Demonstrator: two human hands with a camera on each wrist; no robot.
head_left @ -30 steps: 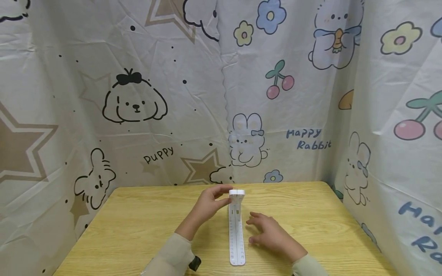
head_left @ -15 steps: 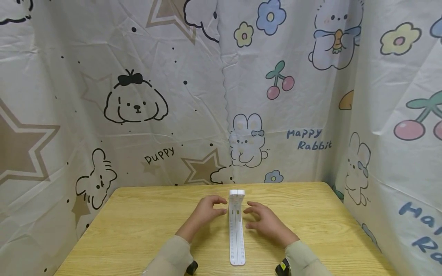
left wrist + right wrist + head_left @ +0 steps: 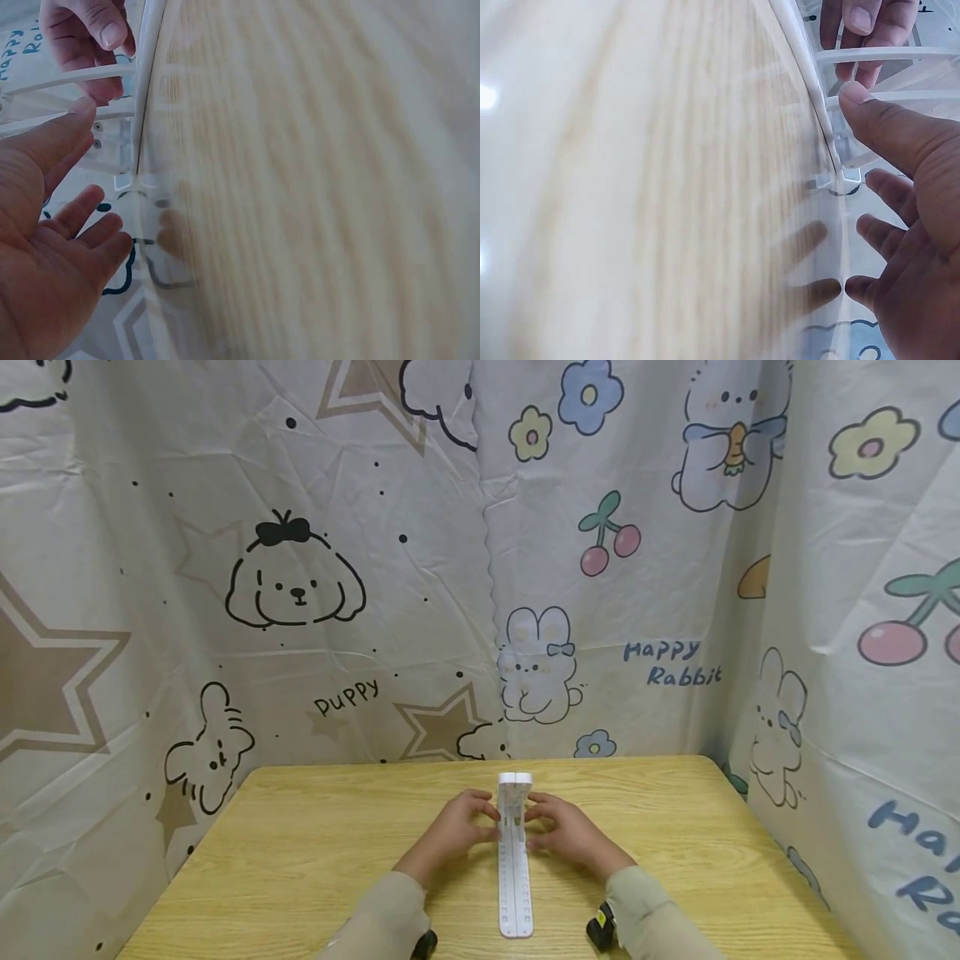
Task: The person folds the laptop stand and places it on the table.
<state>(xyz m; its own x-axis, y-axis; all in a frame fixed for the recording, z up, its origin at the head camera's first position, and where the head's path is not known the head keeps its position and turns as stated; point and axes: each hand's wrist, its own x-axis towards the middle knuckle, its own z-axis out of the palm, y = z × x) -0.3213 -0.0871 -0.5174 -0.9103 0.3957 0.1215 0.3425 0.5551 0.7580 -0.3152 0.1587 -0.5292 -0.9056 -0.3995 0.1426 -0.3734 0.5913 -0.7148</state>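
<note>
Stand of white plastic in the middle

It sits on the wooden counter. The left hand and right hand look busy taking hold; next needs a firm, even grip. Lower fingers are spread; I can't tell if the thumbs pinch. Wrist views show curved bars; the head view doesn't.

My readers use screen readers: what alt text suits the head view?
A person's left grip and right grip flank a narrow white object on a wood-grain table, its far end raised. Behind hangs a pale curtain with cartoon prints.
</note>
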